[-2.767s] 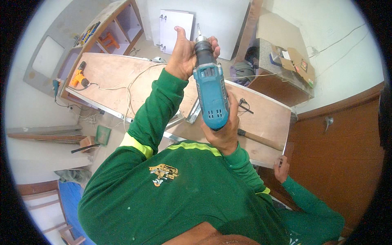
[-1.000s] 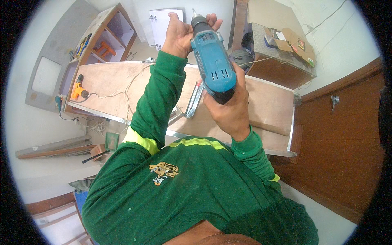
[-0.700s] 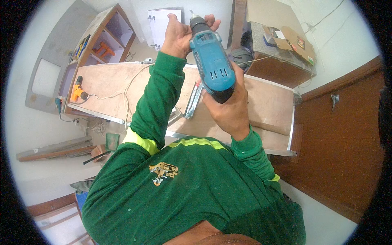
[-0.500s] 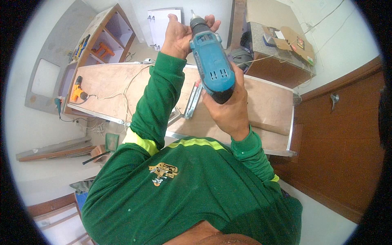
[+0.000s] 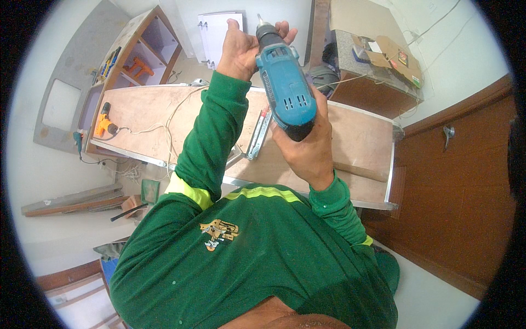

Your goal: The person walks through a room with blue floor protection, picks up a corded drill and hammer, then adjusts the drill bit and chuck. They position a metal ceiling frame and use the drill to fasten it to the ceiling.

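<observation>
A teal power drill point(image 5: 287, 88) is held up in front of me, its chuck and bit pointing away. My right hand point(image 5: 307, 142) is closed round its rear and handle; the handle itself is hidden under the body. Beneath the drill's front end, my left hand point(image 5: 241, 52) cradles it palm up. The left thumb stands free, and fingertips show on the other side of the chuck. Below the drill, a metal drawer slide point(image 5: 257, 134) with a red part at its top lies across the wooden panel point(image 5: 148, 107).
A yellow corded drill point(image 5: 104, 123) lies at the panel's left end, its cord point(image 5: 171, 123) trailing across. Behind stands an open cabinet point(image 5: 139, 52) with an orange tool point(image 5: 139, 67). Cardboard point(image 5: 397, 57) rests on a counter at the right. A brown door point(image 5: 449, 192) is beyond the panel.
Both hands keep the drill in nearly the same place; it has shifted very slightly to the right and down. Nothing was let go.
</observation>
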The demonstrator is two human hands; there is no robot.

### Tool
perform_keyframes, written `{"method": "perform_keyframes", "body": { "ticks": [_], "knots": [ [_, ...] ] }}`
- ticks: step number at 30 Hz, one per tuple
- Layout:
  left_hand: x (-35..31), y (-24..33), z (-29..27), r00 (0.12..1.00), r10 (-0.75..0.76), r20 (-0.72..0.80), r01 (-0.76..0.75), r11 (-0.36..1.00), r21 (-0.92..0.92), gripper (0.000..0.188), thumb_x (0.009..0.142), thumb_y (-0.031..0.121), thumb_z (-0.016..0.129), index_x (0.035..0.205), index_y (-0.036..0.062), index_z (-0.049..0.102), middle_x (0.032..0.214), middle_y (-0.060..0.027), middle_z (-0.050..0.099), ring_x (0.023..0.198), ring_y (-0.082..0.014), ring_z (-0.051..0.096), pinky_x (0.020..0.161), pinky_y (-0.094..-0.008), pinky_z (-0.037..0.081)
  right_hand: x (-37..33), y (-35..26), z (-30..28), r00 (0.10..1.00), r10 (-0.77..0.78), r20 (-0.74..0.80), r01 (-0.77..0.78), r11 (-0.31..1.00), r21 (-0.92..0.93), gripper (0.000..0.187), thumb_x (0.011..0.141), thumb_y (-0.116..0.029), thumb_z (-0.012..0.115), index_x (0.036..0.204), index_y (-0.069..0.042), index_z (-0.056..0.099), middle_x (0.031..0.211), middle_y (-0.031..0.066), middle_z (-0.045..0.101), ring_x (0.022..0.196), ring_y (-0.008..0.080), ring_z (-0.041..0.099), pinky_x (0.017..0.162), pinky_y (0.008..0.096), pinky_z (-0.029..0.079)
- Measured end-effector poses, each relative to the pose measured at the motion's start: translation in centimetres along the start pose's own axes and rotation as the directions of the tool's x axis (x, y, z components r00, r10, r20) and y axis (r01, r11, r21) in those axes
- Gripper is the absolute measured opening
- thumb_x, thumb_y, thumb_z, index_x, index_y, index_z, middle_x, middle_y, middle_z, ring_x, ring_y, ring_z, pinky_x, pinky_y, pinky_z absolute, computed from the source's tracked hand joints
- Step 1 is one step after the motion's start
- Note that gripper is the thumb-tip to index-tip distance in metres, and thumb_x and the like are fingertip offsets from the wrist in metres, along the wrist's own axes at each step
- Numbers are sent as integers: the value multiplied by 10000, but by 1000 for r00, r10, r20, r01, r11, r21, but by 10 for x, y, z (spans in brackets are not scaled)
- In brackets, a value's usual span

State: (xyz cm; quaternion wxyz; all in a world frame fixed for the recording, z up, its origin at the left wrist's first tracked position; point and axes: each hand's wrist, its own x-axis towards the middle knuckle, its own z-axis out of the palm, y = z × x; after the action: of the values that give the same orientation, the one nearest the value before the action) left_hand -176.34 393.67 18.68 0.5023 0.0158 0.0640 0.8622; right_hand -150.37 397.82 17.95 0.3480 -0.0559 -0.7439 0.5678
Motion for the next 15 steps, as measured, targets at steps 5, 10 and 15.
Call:
{"method": "perform_keyframes", "body": {
  "ticks": [5, 10, 15],
  "knots": [
    [-13, -17, 28, 982, 131, -134, -97, 967, 236, 1195, 971, 882, 238, 1550, -161, 189, 1395, -342, 536, 1343, -479, 541, 1137, -606, 486, -9, 2, -6, 999, -20, 45, 21, 1000, -8, 872, 829, -7, 776, 1576, 31, 328, 1368, 221, 610, 1208, 272, 671, 1042, 410, 535],
    [-75, -33, 25, 997, 15, -73, 51, 591, 805, 1170, 930, 932, 305, 1504, -70, 489, 1467, -233, 607, 1368, -316, 583, 1213, -482, 401, -30, 10, -9, 998, 39, 41, -42, 996, 75, 944, 821, -20, 761, 1633, 12, 280, 1512, 248, 487, 1334, 313, 581, 1107, 438, 503],
    [-108, -47, 16, 989, -115, 94, 3, 649, 761, 878, 986, 649, 572, 1561, -2, 444, 1530, -199, 565, 1416, -305, 545, 1230, -490, 384, -36, 7, -12, 998, -12, 57, 15, 998, -53, 971, 812, -39, 784, 1633, 20, 270, 1506, 273, 503, 1322, 337, 607, 1094, 441, 517]
  ]
}}
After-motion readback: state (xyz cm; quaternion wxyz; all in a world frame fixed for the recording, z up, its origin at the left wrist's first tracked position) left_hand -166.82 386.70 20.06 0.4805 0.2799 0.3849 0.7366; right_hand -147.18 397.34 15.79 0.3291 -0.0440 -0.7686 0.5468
